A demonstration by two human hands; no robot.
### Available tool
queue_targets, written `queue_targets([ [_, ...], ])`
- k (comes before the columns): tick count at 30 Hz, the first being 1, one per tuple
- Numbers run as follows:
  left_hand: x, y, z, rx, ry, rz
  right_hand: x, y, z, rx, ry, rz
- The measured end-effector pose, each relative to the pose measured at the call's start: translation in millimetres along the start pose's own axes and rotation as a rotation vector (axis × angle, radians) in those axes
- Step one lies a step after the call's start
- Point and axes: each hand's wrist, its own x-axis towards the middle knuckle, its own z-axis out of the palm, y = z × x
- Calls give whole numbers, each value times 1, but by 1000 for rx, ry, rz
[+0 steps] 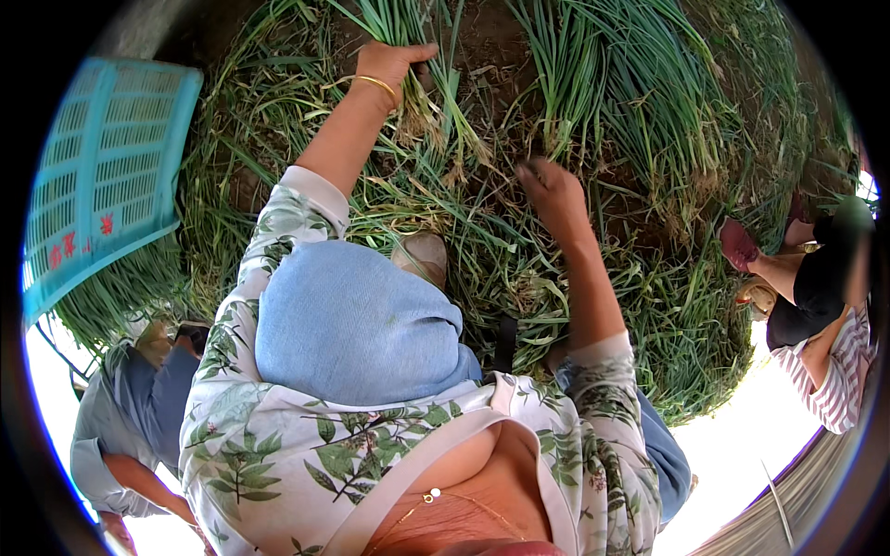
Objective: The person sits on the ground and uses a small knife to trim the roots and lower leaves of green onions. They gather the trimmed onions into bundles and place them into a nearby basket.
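Observation:
My left hand (pixel 395 66), with a gold-coloured bangle at its wrist, is closed around a bunch of green onions (pixel 421 111). Their pale roots hang below the fingers, and the green leaves run up past the top edge of view. My right hand (pixel 553 191) is over the littered ground, just below the root ends of a larger pile of green onions (pixel 640 90). Its fingers are bent and close together; whether a thin stalk or root lies between them cannot be made out.
A turquoise plastic crate (pixel 104 167) stands tilted at the left. Cut leaves (pixel 528 278) litter the soil around my shoe (pixel 422 256). One person (pixel 132 417) is at the lower left, another (pixel 820 313) at the right. More green onions (pixel 132 288) lie below the crate.

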Motion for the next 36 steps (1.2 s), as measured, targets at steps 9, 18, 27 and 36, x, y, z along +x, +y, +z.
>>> queue_targets([
  [9, 11, -5, 1, -148, -79, -18, 21, -37, 38, 1009, -244, 157],
  [18, 11, -1, -7, -197, -58, -115, -48, 50, 43, -90, -162, -199],
  [27, -31, -13, 23, -283, -404, -147, 20, -33, 49, 692, -33, 34],
  [36, -66, -41, 26, -466, -627, -528, 13, -19, 95, 708, 105, -101],
])
